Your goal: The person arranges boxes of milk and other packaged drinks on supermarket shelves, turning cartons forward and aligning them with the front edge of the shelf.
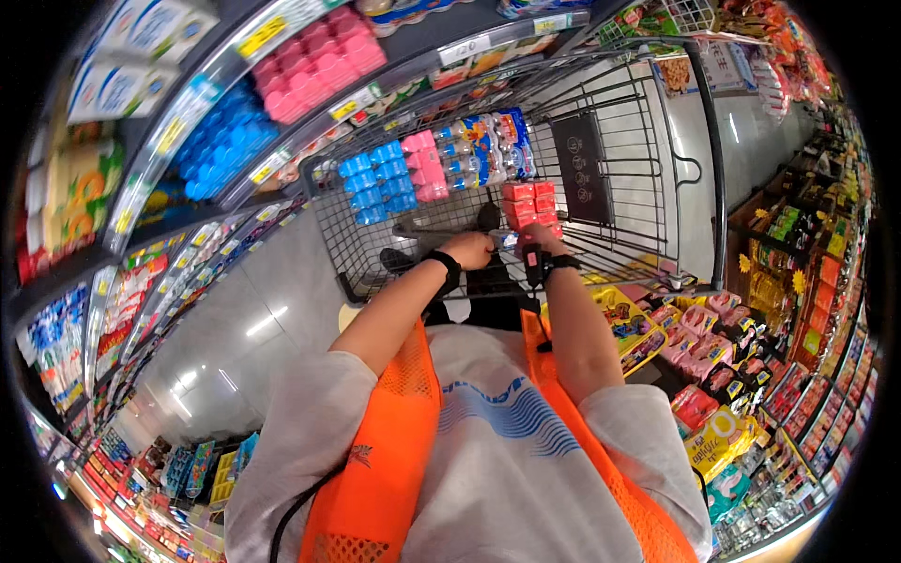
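A small white-and-blue item sits between my two hands over the shopping cart, too small to name. My left hand has its fingers curled at the item's left end. At its other end is my right hand, closed around it and close beside a stack of red packs. The black wire cart also holds blue multi-packs, pink packs and shrink-wrapped clear bottles along its far side. My right fingertips are partly hidden.
Store shelves with blue bottles and pink bottles run along the left. A black panel is fixed in the cart. Packaged goods are piled at the right. Grey tiled floor lies left of the cart.
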`<state>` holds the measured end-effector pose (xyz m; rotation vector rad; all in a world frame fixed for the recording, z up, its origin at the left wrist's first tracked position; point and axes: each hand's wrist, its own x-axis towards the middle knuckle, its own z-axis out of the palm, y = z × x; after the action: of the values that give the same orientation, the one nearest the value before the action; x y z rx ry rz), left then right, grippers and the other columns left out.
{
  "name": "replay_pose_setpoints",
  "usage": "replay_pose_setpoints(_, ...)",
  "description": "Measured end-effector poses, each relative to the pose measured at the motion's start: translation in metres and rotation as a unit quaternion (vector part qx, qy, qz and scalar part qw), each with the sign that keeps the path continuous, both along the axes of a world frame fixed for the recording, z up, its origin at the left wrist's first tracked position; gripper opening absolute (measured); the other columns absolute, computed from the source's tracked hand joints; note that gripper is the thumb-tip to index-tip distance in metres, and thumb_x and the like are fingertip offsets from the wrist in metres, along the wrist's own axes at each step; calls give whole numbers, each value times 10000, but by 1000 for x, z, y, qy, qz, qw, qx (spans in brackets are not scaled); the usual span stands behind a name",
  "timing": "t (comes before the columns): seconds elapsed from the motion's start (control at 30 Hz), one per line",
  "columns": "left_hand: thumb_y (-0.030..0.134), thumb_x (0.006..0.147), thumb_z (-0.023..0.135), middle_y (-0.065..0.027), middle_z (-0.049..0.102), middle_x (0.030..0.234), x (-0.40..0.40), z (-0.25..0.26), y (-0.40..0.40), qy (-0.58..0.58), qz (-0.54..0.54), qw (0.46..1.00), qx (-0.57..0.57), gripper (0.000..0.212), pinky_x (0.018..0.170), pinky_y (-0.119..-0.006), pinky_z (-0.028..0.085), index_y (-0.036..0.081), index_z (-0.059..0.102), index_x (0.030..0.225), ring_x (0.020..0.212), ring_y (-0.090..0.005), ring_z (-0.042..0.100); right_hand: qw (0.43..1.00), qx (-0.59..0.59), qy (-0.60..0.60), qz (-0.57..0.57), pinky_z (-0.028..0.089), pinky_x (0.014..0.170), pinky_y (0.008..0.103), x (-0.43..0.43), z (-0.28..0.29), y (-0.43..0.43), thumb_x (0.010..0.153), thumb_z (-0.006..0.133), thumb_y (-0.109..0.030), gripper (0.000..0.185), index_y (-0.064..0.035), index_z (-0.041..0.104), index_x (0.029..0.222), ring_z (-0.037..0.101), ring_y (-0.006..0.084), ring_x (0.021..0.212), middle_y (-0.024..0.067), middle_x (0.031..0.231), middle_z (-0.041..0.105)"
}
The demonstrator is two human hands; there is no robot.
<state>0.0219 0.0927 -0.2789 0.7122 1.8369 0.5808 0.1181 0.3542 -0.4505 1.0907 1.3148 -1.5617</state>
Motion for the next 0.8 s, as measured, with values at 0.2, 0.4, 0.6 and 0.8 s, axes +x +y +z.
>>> replay_pose_setpoints(0.2, 25, 848, 552, -147, 486, 1391, 14, -110, 53, -69, -52, 994, -74, 600, 892, -480, 489, 157, 464, 1427, 1158, -336, 558, 965, 88, 155, 195, 526, 751, 414, 3, -7, -37, 861, 603, -184, 255, 11, 649, 1018, 669, 324, 920, 155, 950, 698)
replay_pose_setpoints(0.4, 156, 764, 693, -92, 525, 1346, 26, -163, 79, -72, -41, 995, -53, 660, 936, -466, 506, 173, 433, 1371, 1231, -341, 538, 780, 194, 283, 524, 551, 794, 428, 8, 0, -35, 866, 624, -286, 445, 11, 584, 1195, 658, 365, 1014, 232, 1115, 663)
replay_pose_setpoints(0.6, 261, 741, 772, -133, 451, 1342, 39, -188, 94, -27, 2, 991, -129, 662, 876, -508, 527, 164, 465, 1320, 1162, -384, 571, 912, 125, 6, 391, 551, 775, 390, -25, 29, -54, 782, 687, -242, 318, -1, 680, 991, 675, 347, 967, 211, 979, 682)
replay_pose_setpoints(0.8, 201, 696, 806, -178, 562, 1235, 31, -165, 89, 81, 31, 993, -83, 625, 853, -493, 531, 133, 507, 1241, 1070, -395, 614, 963, 67, 106, 237, 504, 743, 352, -5, 5, -47, 838, 609, -193, 276, -45, 637, 1070, 642, 263, 914, 142, 963, 661)
